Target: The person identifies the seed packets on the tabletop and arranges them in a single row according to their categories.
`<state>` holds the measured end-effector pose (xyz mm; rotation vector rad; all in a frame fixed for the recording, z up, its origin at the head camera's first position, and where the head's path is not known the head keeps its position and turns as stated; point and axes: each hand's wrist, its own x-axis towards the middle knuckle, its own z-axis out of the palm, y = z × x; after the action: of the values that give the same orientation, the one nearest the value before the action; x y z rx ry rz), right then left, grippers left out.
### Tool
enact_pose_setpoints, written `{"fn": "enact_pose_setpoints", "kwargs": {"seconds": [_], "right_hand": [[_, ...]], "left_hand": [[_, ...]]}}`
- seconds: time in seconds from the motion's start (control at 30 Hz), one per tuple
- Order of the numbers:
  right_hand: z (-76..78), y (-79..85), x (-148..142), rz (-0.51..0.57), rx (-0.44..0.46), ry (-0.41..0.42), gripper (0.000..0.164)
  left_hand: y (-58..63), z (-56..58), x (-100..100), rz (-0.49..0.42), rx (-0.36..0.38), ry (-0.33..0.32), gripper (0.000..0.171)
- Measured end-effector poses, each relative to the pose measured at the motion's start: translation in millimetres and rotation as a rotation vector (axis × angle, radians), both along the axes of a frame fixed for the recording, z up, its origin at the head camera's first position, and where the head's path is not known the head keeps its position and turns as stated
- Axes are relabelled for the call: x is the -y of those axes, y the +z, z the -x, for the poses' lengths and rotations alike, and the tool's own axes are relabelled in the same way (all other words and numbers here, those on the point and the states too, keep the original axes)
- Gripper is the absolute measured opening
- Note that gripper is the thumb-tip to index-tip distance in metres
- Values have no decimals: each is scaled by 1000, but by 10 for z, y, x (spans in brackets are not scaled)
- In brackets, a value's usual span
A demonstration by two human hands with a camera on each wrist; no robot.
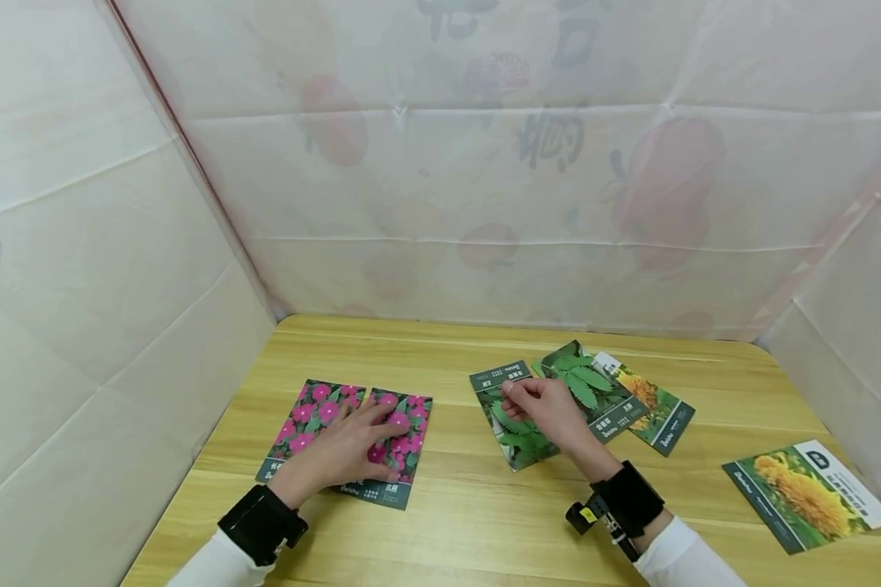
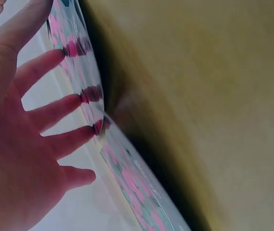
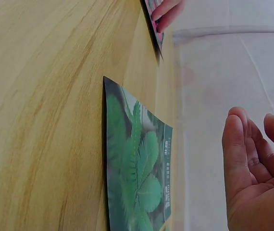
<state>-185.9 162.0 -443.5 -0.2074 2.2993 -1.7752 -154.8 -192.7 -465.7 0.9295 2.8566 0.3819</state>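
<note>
My left hand (image 1: 341,452) lies spread over two seed packets with pink flowers, at the left of the head view. Its fingertips (image 2: 86,98) press on the right pink-flower packet (image 1: 411,432); the left pink-flower packet (image 1: 297,428) is partly hidden under the hand. Over a green-leaf seed packet (image 1: 524,444) hovers my right hand (image 1: 551,412), fingers loosely bent and nothing between them. In the right wrist view that hand stands apart from the green packet (image 3: 142,168). Another green-leaf packet (image 1: 587,383) lies just beyond it, overlapping a yellow-flower packet (image 1: 664,416).
A separate yellow-flower packet (image 1: 803,497) lies near the right side of the wooden table (image 1: 448,538). Pale fabric walls (image 1: 448,196) with faint red prints enclose the table at the back and both sides.
</note>
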Motion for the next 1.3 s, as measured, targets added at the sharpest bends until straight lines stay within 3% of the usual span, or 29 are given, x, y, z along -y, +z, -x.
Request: {"fn": "enact_pose_setpoints", "kwargs": {"seconds": [0.33,0.57,0.67,0.83,0.97,1.07,1.17,1.3], "right_hand": [[-2,5,-11,10,11,2,40],[11,48,-80,-36,-31,-19,44],[144,-173,-210,-78,-131,-18,49],[508,-791,-496,-256,-310,-40,37],[634,-965,-606,-381,-383,-61,32],[570,-857,-570,-496,-438,-53,35],[365,-508,-432,-567,-441,-32,35],[111,-82,-263,-633,-383,-23,31]], "left_hand": [[12,-35,13,6,-12,42,72],[66,20,-73,-102,-61,60,57],[143,76,-184,-170,-94,82,51],[255,167,-408,-308,-82,134,40],[315,235,-574,-422,-44,179,34],[348,276,-681,-503,-1,216,31],[350,315,-774,-546,27,238,29],[329,352,-872,-553,7,244,28]]}}
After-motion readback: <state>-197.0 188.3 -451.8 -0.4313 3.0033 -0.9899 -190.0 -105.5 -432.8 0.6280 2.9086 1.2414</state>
